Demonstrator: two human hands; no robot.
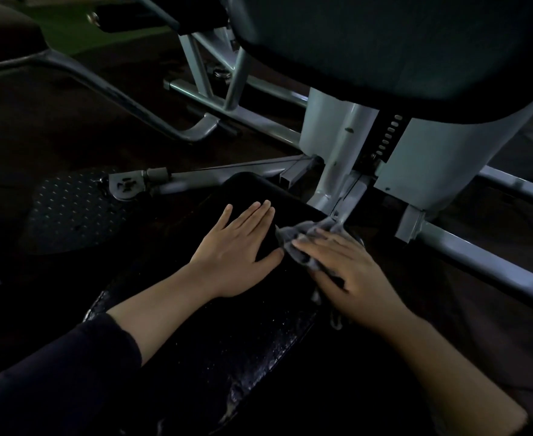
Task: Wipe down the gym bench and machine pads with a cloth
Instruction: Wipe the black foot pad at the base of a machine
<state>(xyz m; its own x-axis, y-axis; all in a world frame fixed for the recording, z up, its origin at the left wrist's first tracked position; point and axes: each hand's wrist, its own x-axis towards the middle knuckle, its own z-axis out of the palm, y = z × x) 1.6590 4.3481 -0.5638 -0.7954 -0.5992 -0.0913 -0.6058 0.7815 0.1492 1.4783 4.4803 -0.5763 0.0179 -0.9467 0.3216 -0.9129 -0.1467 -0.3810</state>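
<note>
Left hand (238, 247) is lying flat on the pad (227, 341); right hand (343, 265) is pressing the cloth (293, 237) with straight fingers, risking snagging it on the far bracket (347, 202).

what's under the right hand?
A grey cloth, bunched, pressed by the right hand onto the black seat pad. Cloth edges stick out past the fingers; the part beneath the palm is hidden. The left hand lies flat beside it.
</note>
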